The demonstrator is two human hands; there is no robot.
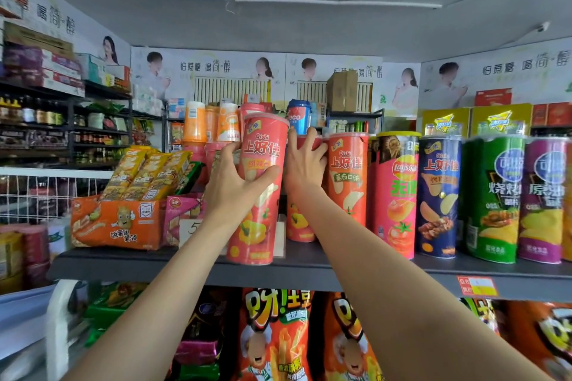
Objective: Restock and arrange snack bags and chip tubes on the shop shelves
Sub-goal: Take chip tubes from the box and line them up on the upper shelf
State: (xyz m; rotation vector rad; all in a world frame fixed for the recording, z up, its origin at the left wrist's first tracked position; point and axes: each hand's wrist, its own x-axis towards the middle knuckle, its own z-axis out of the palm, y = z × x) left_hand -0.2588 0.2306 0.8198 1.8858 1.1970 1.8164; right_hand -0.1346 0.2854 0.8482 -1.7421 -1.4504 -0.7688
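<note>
1. My left hand (238,185) is gripping a red chip tube (258,192) at the shelf (185,263) front edge
2. My right hand (301,164) is clasping a rear tube (298,219)
3. Row partly filled; seating is remaining

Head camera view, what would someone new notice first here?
Probably the two bare arms reaching up to the grey shelf: the left hand grips a tall red Oishi chip tube at the shelf's front edge, while the right hand holds another red tube set further back. Next, the bright row of tubes to the right, ending in a green tube and a purple tube.
</note>
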